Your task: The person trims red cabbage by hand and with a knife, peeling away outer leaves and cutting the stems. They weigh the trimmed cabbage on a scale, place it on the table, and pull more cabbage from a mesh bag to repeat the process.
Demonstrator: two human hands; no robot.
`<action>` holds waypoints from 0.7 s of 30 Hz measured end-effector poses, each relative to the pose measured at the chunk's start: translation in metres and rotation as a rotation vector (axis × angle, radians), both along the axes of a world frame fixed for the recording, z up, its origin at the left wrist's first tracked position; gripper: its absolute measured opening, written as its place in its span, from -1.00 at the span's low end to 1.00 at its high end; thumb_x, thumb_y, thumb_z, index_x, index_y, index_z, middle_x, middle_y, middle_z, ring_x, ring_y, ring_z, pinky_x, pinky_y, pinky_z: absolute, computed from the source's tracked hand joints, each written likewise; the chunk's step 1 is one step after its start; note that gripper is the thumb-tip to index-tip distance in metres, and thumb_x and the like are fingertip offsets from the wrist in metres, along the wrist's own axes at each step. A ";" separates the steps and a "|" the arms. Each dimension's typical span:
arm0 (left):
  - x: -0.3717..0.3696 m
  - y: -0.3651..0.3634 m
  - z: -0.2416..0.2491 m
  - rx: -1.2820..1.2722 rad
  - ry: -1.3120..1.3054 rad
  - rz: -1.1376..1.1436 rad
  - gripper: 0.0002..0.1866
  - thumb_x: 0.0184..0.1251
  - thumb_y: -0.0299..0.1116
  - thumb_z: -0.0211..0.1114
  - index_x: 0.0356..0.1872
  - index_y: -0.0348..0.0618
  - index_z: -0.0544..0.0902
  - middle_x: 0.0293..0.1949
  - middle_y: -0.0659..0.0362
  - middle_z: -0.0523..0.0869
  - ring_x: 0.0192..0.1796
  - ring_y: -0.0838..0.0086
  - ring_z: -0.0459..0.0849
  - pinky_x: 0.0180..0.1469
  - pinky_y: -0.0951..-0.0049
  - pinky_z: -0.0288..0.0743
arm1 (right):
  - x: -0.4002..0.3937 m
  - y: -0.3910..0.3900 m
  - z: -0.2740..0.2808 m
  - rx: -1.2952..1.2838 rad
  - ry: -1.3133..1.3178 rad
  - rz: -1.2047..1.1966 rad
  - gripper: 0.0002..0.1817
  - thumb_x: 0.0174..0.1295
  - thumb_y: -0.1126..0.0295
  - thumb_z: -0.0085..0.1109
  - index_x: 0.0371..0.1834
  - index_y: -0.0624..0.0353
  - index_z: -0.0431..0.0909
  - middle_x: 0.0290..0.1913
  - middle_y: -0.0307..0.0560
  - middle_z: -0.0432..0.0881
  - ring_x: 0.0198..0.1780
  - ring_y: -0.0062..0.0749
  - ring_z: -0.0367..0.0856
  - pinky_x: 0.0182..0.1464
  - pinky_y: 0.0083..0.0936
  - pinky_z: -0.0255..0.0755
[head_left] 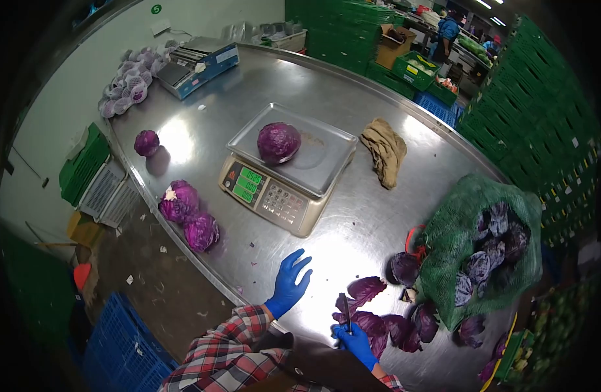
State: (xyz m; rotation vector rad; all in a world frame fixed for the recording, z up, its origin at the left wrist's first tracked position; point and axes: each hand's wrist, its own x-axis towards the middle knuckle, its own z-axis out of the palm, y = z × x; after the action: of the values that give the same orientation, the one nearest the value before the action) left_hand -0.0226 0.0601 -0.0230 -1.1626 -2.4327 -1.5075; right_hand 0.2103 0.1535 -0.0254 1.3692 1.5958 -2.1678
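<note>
Open tabletop [356, 209] between scale [277, 201] and cloth [384, 153]; rightward obstacle, net sack [444, 225]

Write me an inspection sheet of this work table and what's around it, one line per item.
Surface: metal table, strong glare, small scraps scattered.
Things: purple cabbage on the pan of the scale, display lit green; three more at left; green net bag of cabbages at right, loose leaves nearby.
Clutter: crumpled brown cloth; blue-sided device and foam-netted produce at the far left.
Left hand: blue-gloved, open, holding nothing.
Right hand: blue-gloved, gripping a dark knife-like tool beside the leaves.
Cables: thin cord by the wall, top left; its ends are unclear.
Surroundings: stacked green crates; people in the background, one in blue.
</note>
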 end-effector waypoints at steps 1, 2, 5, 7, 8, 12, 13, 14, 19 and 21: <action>0.002 -0.001 -0.001 0.004 -0.003 0.007 -0.61 0.11 -0.46 0.30 0.02 -0.07 0.55 0.14 0.02 0.44 0.16 0.19 0.41 0.17 0.31 0.32 | -0.002 0.003 0.004 -0.017 0.012 0.010 -0.80 0.20 0.29 0.19 -0.27 0.20 0.53 -0.47 -0.20 0.62 -0.63 -0.66 0.47 -0.62 -0.71 0.30; 0.003 -0.002 -0.001 0.006 -0.006 0.014 -0.62 0.11 -0.46 0.30 0.02 -0.07 0.56 0.14 0.03 0.44 0.15 0.20 0.42 0.17 0.31 0.33 | -0.004 0.005 0.010 -0.036 0.024 0.020 -0.80 0.21 0.29 0.18 -0.27 0.20 0.53 -0.47 -0.19 0.63 -0.65 -0.66 0.46 -0.63 -0.71 0.28; 0.008 -0.004 0.001 0.020 -0.036 0.006 -0.62 0.11 -0.46 0.30 0.02 -0.07 0.56 0.12 0.04 0.46 0.14 0.21 0.43 0.16 0.32 0.34 | -0.007 0.017 0.010 -0.032 0.023 0.038 -0.80 0.21 0.28 0.16 -0.27 0.20 0.54 -0.48 -0.16 0.64 -0.70 -0.65 0.42 -0.68 -0.71 0.25; 0.010 -0.006 0.000 0.027 -0.033 0.001 -0.61 0.10 -0.46 0.30 0.02 -0.07 0.56 0.12 0.05 0.46 0.14 0.21 0.43 0.16 0.33 0.34 | -0.006 0.029 0.005 -0.028 0.035 -0.099 -0.82 0.21 0.30 0.14 -0.30 0.19 0.53 -0.52 -0.12 0.63 -0.78 -0.61 0.38 -0.75 -0.67 0.24; 0.011 -0.007 0.000 0.030 -0.031 -0.003 -0.61 0.10 -0.46 0.30 0.02 -0.07 0.56 0.12 0.05 0.47 0.14 0.21 0.43 0.16 0.33 0.34 | -0.003 0.035 0.000 0.008 0.070 -0.185 -0.83 0.21 0.31 0.13 -0.34 0.19 0.50 -0.53 -0.11 0.62 -0.79 -0.60 0.37 -0.77 -0.66 0.25; 0.015 -0.011 0.000 0.009 -0.051 -0.011 -0.61 0.10 -0.47 0.30 0.02 -0.07 0.56 0.12 0.05 0.46 0.14 0.21 0.43 0.16 0.33 0.34 | 0.000 0.050 0.011 0.032 0.071 -0.274 -0.85 0.21 0.33 0.13 -0.35 0.19 0.48 -0.55 -0.12 0.61 -0.81 -0.61 0.35 -0.77 -0.67 0.25; 0.015 -0.012 -0.002 0.005 -0.046 -0.023 -0.61 0.10 -0.47 0.30 0.02 -0.07 0.56 0.12 0.05 0.46 0.15 0.22 0.43 0.16 0.33 0.34 | 0.001 0.050 0.012 0.044 0.075 -0.259 -0.86 0.21 0.34 0.13 -0.35 0.19 0.48 -0.55 -0.12 0.61 -0.81 -0.61 0.35 -0.77 -0.67 0.24; 0.016 -0.012 -0.003 0.001 -0.041 -0.034 -0.61 0.10 -0.47 0.30 0.02 -0.07 0.56 0.12 0.06 0.46 0.15 0.22 0.43 0.16 0.33 0.34 | 0.002 0.050 0.013 0.058 0.079 -0.244 -0.86 0.22 0.35 0.13 -0.35 0.19 0.49 -0.55 -0.12 0.61 -0.81 -0.61 0.35 -0.76 -0.68 0.24; 0.020 -0.007 -0.007 0.035 -0.058 -0.067 -0.61 0.09 -0.48 0.30 0.02 -0.08 0.56 0.12 0.06 0.46 0.16 0.22 0.42 0.17 0.32 0.34 | 0.005 0.049 0.001 0.101 0.066 -0.249 -0.86 0.22 0.36 0.14 -0.33 0.20 0.50 -0.56 -0.12 0.61 -0.81 -0.61 0.35 -0.77 -0.68 0.22; 0.020 -0.006 -0.007 0.035 -0.053 -0.079 -0.61 0.09 -0.48 0.30 0.01 -0.08 0.56 0.13 0.06 0.46 0.16 0.22 0.42 0.17 0.32 0.34 | 0.005 0.049 -0.001 0.105 0.057 -0.248 -0.86 0.21 0.36 0.14 -0.32 0.20 0.50 -0.56 -0.12 0.61 -0.81 -0.61 0.35 -0.77 -0.68 0.22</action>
State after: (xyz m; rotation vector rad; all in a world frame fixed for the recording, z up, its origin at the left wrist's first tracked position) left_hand -0.0022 0.0545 -0.0305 -1.2426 -2.4094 -1.6162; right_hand 0.2158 0.2026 -0.0263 1.6294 1.6609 -2.3055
